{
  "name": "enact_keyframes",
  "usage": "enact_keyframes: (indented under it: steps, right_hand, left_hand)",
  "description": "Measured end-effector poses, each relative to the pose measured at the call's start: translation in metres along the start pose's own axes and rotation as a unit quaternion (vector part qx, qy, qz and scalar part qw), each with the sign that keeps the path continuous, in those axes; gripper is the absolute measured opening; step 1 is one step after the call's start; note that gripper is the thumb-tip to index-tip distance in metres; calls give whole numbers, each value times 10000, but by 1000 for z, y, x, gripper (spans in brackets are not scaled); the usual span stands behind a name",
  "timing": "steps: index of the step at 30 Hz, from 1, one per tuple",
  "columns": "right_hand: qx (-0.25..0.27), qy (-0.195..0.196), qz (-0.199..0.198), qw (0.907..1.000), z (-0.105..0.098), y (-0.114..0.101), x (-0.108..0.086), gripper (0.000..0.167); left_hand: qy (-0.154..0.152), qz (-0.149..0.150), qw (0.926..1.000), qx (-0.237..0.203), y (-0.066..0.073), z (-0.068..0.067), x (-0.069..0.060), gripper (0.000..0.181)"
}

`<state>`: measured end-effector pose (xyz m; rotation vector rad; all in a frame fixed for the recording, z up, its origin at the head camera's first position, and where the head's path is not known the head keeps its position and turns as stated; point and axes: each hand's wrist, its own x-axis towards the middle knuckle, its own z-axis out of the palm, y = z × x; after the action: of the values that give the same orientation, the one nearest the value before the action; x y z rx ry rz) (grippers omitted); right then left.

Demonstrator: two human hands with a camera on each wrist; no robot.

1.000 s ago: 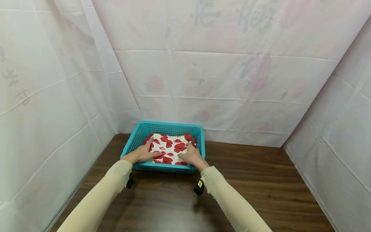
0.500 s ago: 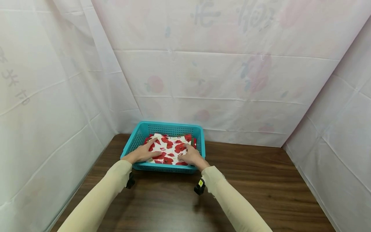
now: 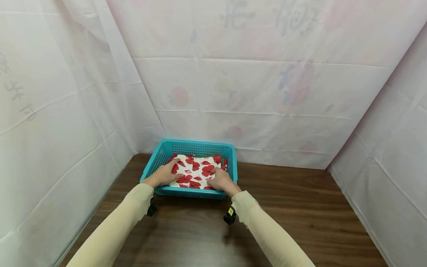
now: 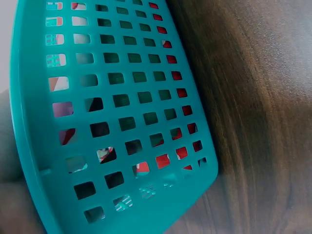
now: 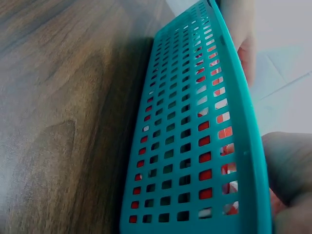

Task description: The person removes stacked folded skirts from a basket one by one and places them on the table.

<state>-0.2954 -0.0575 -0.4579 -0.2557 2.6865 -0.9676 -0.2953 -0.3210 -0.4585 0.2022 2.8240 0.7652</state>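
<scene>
In the head view, a folded white cloth with red poppies [image 3: 195, 172] lies on top of other fabric in a turquoise plastic basket [image 3: 200, 193]. My left hand [image 3: 164, 175] rests on its left side, thumb stretched over the print. On the right side rests my right hand [image 3: 221, 180], thumb and fingers touching the cloth. Red and dark green fabric shows through the basket holes in both wrist views. Part of the right hand [image 5: 292, 170] appears beyond the rim in the right wrist view, and the left hand [image 5: 239, 41] farther off. The undersides of the fingers are hidden.
The basket stands at the back left of a dark wooden table [image 3: 283, 207], close to a white printed curtain [image 3: 253, 92]. More white curtain hangs at left [image 3: 66, 122] and right [image 3: 393, 141]. A small black camera is strapped to each wrist.
The right fingertips have drawn back slightly towards the near side on the cloth. The cloth's top edge has shifted a little. The left hand stays nearly in place.
</scene>
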Motion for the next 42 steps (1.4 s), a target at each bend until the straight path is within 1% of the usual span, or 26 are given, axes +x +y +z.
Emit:
enact_keyframes:
  steps: [4,6,8,12,15,17,20,22,25,29,33,36,39,42]
  right_hand:
    - [-69,58,-185,9998,0,1,1,51]
    - [16,62,-247,9997,0,1,1,48]
    - [121,41,-323,9994,-1,1,0,41]
    - [308,-97,-537,9980,-2,3,-2,29]
    - [433,-232,-679,9965,-3,3,-2,25]
    - [486,-266,-707,9960,-3,3,-2,24]
    - [667,-215,-766,9946,-5,4,-3,26]
    - [804,-125,-784,9936,-6,5,-3,28]
    - [1104,43,-795,9907,-8,5,-2,31]
    - [1224,247,-841,9886,-11,7,0,32]
    - [1143,396,-1086,9867,-14,7,-1,31]
    - [1276,668,-1382,9799,-18,4,-3,31]
    - [1438,955,-1620,9716,-22,1,-4,30]
    - [1508,1093,-1656,9685,-25,1,-3,30]
  left_hand:
    - [1,94,9999,-116,1,0,1,86]
    - [-27,157,9997,-194,0,0,1,83]
    - [-47,289,9994,-200,0,0,1,78]
    - [-35,578,9981,-221,-3,-1,2,60]
    - [14,739,9970,-236,-4,-2,1,48]
    - [59,741,9968,-306,-4,-3,1,44]
    - [169,700,9965,-434,-3,-4,0,41]
    - [230,637,9961,-559,-2,-5,0,42]
    - [317,711,9951,-615,1,-7,1,43]
    - [478,830,9936,-601,5,-10,2,42]
    - [493,745,9938,-658,8,-13,2,42]
    - [553,712,9929,-771,10,-16,2,45]
    - [845,675,9901,-899,14,-20,3,48]
    - [1096,621,9868,-1016,16,-23,3,51]
